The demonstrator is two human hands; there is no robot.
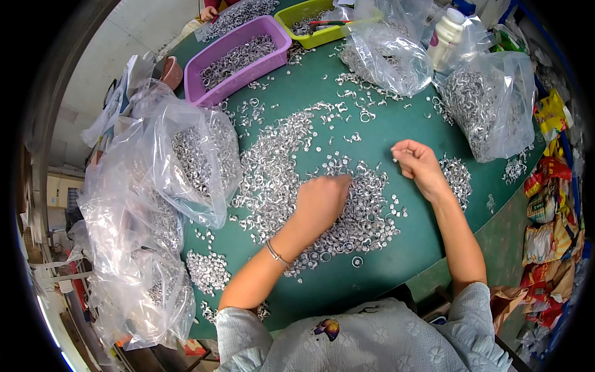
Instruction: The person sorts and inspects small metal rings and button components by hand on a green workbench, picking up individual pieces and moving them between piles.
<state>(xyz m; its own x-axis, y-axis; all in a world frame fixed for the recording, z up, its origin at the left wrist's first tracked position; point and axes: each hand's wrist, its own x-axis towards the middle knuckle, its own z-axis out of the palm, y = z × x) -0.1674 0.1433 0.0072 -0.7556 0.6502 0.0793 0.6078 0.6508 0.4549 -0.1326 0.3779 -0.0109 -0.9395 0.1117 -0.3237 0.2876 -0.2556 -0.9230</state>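
Small silvery metal pieces, several of them ring-shaped, lie in a broad pile point(365, 220) on the green tabletop point(328, 279). My left hand point(322, 198) is over the middle of this pile, its fingers curled downward and closed; whatever is between them is hidden. To the right, my right hand point(418, 167) is raised a little off the pile with thumb and fingers pinched. A tiny pale metal piece point(395, 160) shows at its fingertips. A looser spread of similar pieces point(266, 170) joins the pile on the left, and a smaller heap point(455, 180) lies beside my right wrist.
A purple bin point(192, 77) and a yellow-green bin point(322, 38) of metal pieces stand at the back. Clear plastic bags point(133, 204) line the left edge. Another filled bag point(489, 105) and a white bottle point(445, 38) are at right. Another person's hand point(209, 13) shows far back.
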